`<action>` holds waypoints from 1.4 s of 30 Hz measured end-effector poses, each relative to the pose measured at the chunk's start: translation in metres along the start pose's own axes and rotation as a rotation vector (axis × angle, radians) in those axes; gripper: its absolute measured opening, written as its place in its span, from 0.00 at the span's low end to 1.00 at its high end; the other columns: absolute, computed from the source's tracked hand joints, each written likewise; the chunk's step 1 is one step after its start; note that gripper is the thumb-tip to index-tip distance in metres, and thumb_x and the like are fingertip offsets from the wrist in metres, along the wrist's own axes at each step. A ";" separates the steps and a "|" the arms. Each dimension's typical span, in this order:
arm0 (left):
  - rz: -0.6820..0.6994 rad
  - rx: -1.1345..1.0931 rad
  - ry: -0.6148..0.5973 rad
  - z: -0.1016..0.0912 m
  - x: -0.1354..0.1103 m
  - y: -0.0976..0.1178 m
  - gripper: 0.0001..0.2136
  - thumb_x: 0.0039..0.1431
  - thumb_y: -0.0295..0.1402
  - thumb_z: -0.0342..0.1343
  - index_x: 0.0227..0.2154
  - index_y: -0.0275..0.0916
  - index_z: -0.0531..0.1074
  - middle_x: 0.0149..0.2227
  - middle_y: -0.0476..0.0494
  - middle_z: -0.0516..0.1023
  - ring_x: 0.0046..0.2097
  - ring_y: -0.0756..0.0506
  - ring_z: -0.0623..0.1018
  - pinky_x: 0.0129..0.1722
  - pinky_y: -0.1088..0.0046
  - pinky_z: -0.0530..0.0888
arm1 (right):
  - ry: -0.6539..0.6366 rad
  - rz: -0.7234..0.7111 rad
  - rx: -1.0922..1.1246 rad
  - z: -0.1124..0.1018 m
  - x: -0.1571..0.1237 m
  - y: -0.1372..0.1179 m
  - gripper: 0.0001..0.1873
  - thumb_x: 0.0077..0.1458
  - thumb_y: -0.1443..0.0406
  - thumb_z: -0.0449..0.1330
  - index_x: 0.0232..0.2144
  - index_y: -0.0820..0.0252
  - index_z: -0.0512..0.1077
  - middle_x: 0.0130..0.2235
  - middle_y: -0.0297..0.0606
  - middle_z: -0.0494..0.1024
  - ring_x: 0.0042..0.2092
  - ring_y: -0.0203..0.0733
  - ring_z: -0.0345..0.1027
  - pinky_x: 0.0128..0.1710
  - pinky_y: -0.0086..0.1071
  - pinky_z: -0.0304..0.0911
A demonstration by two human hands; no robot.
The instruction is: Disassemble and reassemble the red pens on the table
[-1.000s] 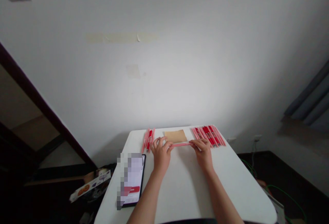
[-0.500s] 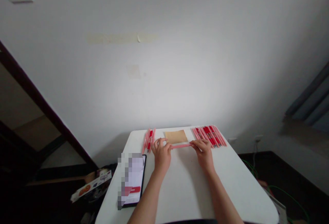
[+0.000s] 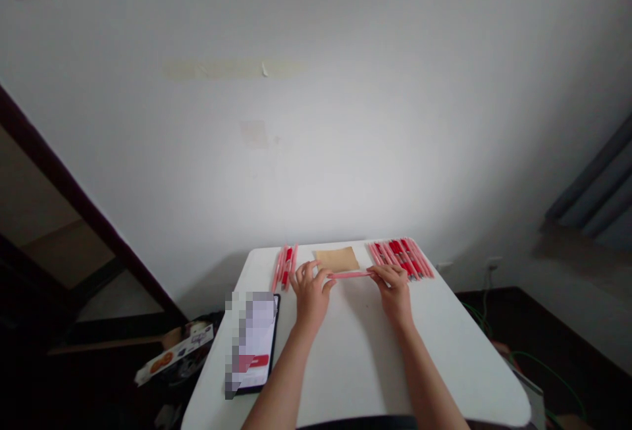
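Note:
A slim pink pencil (image 3: 351, 274), or a pen much like one, lies level between my hands just in front of a tan paper sheet (image 3: 338, 260). My left hand (image 3: 312, 292) pinches its left end with thumb and forefinger, the other fingers spread. At the right end, the fingers of my right hand (image 3: 394, 288) close on it. To the left of my left hand, several pink sticks and a red pen (image 3: 286, 268) lie side by side. A larger row of pink sticks and red pens (image 3: 401, 257) sits behind my right hand, partly covered by it.
A phone (image 3: 257, 344) with a lit screen, partly blurred out, lies at the left of the white table (image 3: 355, 364). The table's far edge meets a pale wall (image 3: 316, 140). On the floor at the left are a long printed box (image 3: 175, 354) and clutter.
The view has shifted slightly. Both hands keep hold of the pink pencil's ends, and it lies a little closer to the tan sheet.

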State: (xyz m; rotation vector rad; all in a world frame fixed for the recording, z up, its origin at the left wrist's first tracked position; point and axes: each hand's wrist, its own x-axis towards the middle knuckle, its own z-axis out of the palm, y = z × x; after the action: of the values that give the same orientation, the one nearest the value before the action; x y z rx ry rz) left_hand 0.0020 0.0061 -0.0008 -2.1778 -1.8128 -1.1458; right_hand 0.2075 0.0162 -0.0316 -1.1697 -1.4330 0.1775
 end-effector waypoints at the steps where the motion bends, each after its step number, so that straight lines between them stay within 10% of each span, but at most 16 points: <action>1: -0.001 0.004 -0.002 0.000 0.000 0.000 0.04 0.54 0.34 0.60 0.33 0.47 0.77 0.49 0.46 0.73 0.54 0.40 0.65 0.58 0.48 0.56 | -0.007 0.002 0.001 0.000 0.000 0.000 0.16 0.57 0.52 0.56 0.32 0.52 0.79 0.35 0.39 0.80 0.43 0.49 0.62 0.47 0.44 0.56; 32: -0.060 0.016 0.006 0.004 0.001 -0.004 0.07 0.58 0.35 0.54 0.32 0.46 0.78 0.48 0.45 0.73 0.53 0.40 0.66 0.57 0.51 0.57 | -0.017 0.065 0.051 0.005 -0.004 -0.004 0.15 0.56 0.52 0.57 0.35 0.52 0.79 0.36 0.40 0.80 0.43 0.49 0.62 0.46 0.43 0.57; 42: 0.000 -0.030 0.031 0.004 0.001 -0.003 0.14 0.55 0.36 0.58 0.45 0.46 0.73 0.48 0.43 0.73 0.52 0.41 0.67 0.57 0.55 0.60 | -0.054 0.045 0.066 0.007 -0.001 -0.007 0.15 0.57 0.52 0.57 0.35 0.51 0.79 0.35 0.40 0.80 0.42 0.48 0.64 0.45 0.43 0.58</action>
State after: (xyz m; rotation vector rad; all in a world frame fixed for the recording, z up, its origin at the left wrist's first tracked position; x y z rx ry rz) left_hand 0.0014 0.0095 -0.0047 -2.1630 -1.7946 -1.2074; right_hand 0.1984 0.0156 -0.0296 -1.1505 -1.4380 0.2875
